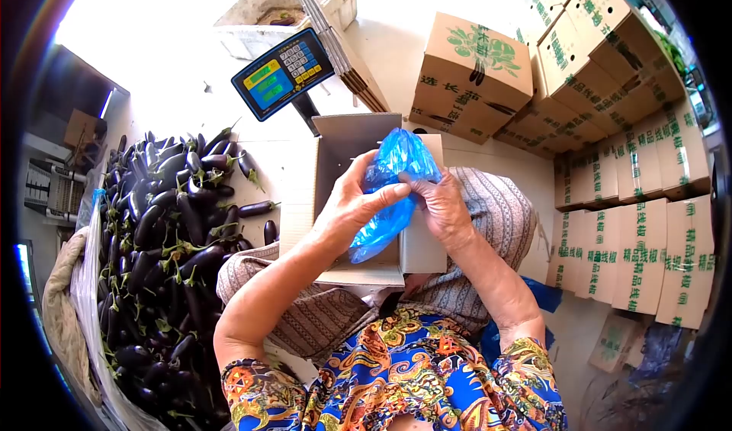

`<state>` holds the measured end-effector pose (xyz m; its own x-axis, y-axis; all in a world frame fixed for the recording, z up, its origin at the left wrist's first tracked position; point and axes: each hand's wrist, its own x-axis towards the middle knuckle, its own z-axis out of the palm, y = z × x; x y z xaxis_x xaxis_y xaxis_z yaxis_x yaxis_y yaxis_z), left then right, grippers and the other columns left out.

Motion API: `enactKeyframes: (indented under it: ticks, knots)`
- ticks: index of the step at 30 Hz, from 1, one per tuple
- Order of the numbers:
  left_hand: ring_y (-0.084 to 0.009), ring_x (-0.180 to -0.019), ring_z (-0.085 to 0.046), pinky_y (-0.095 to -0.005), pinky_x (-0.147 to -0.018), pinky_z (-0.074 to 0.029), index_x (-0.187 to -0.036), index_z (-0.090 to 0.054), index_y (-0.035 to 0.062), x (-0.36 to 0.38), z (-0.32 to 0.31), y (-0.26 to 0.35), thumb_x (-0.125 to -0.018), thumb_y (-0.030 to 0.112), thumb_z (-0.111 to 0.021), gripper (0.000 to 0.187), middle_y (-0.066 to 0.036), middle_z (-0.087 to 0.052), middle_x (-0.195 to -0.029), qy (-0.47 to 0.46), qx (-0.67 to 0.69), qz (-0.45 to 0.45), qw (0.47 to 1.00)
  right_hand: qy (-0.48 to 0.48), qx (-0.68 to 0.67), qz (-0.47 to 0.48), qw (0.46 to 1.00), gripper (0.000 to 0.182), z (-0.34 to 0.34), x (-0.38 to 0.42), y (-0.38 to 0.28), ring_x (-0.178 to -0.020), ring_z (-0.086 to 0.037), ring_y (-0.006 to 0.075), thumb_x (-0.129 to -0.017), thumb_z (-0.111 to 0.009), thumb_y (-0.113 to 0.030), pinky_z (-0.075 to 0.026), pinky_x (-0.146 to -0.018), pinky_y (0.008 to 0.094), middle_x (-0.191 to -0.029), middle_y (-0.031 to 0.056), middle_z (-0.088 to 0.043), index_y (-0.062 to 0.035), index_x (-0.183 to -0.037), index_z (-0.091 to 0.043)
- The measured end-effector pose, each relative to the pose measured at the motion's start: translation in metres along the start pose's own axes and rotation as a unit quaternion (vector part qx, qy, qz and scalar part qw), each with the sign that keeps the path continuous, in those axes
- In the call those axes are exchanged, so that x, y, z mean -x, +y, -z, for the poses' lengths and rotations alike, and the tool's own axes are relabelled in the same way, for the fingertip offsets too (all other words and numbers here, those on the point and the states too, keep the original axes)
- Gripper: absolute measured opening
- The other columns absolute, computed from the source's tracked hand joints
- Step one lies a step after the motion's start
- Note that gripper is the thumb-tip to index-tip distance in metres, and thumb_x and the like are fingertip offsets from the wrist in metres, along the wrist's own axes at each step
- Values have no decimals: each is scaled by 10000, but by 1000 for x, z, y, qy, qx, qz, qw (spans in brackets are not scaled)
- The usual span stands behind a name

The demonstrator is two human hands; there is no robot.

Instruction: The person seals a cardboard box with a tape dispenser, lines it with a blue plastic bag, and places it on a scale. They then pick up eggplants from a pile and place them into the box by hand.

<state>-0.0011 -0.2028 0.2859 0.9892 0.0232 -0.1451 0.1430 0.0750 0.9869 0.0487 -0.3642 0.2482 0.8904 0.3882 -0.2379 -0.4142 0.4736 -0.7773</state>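
Bunched between both hands is a thin blue plastic bag (pixel 389 164), its lower part hanging down. My left hand (pixel 352 194) is closed on the bag's left side, thumb pointing right. My right hand (pixel 442 206) pinches the bag at its right edge, near the left thumb. Right below the bag stands an open cardboard box (pixel 299 202) with its flaps folded outward, between my knees. The bag hides much of the box's inside. To the left lies a big heap of dark purple eggplants (pixel 168 233), a few of them loose close to the box.
A digital scale display (pixel 282 72) stands behind the box, beside flattened cardboard (pixel 343 49). Farther back is a white foam crate (pixel 328 11). A closed printed carton (pixel 473 72) and stacked cartons (pixel 618 255) line the right. Clear plastic sheeting (pixel 90 278) edges the eggplant heap.
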Motion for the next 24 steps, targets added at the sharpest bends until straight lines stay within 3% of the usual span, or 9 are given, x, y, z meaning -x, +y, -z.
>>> enactKeyframes:
  ticks: [4,5,11,13,15,17,18,20,24]
  knots:
    - [-58,-829,-574,-243,-791,-496,-1029,-651,34,1,4,-1,-964,247,-660,223,2,-645,-858,37,71,29,996,-7,-18,23,1000,234,10,-9,-2,-954,-666,141,-908,-684,-62,-551,-877,315,-1048,38,-714,-44,-1141,-672]
    - [-80,-951,-601,-264,-871,-483,-1053,-661,75,0,9,-2,-975,224,-636,170,2,-674,-1008,50,69,34,996,-8,-34,32,999,229,13,-11,-5,-956,-666,140,-911,-678,-61,-553,-873,316,-1050,33,-714,-50,-1140,-673]
    - [-156,-978,-631,-349,-877,-536,-1201,-566,47,6,31,12,-1007,128,-539,213,-60,-664,-1069,123,217,-53,967,-7,51,61,997,197,47,-12,-27,-867,-633,110,-951,-628,-103,-532,-816,268,-982,16,-702,-82,-1137,-690]
    - [-156,-881,-644,-354,-787,-566,-1203,-543,60,4,53,3,-1016,117,-509,198,-53,-653,-1029,114,306,-95,940,47,301,94,948,183,50,-7,-46,-821,-616,95,-971,-596,-98,-529,-788,255,-955,19,-696,-81,-1126,-691]
    - [-148,-847,-641,-338,-729,-566,-1185,-551,83,8,57,24,-1012,124,-526,179,-45,-656,-1029,116,290,-97,945,60,407,122,903,180,49,-4,-67,-783,-616,83,-1002,-524,-94,-528,-751,221,-939,24,-694,-69,-1064,-691]
    - [-134,-826,-645,-313,-660,-552,-1162,-566,102,10,51,52,-998,145,-576,171,-30,-666,-965,198,279,-66,937,63,219,94,969,184,68,-12,-82,-818,-647,102,-998,-510,-74,-546,-758,238,-949,42,-699,-58,-1079,-674]
    - [-128,-817,-643,-304,-652,-548,-1164,-571,101,8,55,53,-994,153,-585,178,-33,-668,-950,177,280,-72,941,52,93,32,994,188,70,-10,-96,-852,-671,132,-997,-493,-69,-566,-786,269,-979,71,-701,-33,-1105,-643]
    - [-92,-804,-619,-250,-650,-515,-1144,-606,79,5,67,51,-986,159,-602,178,-21,-663,-907,127,266,-71,953,29,5,35,999,196,75,-9,-105,-854,-677,154,-1004,-474,-83,-577,-817,293,-991,97,-694,-3,-1116,-614]
    - [-81,-821,-587,-249,-714,-489,-1080,-644,32,16,71,46,-995,172,-575,178,-4,-644,-915,87,-140,-43,985,35,-67,52,996,211,71,-7,-108,-844,-671,155,-1010,-462,-89,-580,-810,296,-978,92,-687,1,-1113,-624]
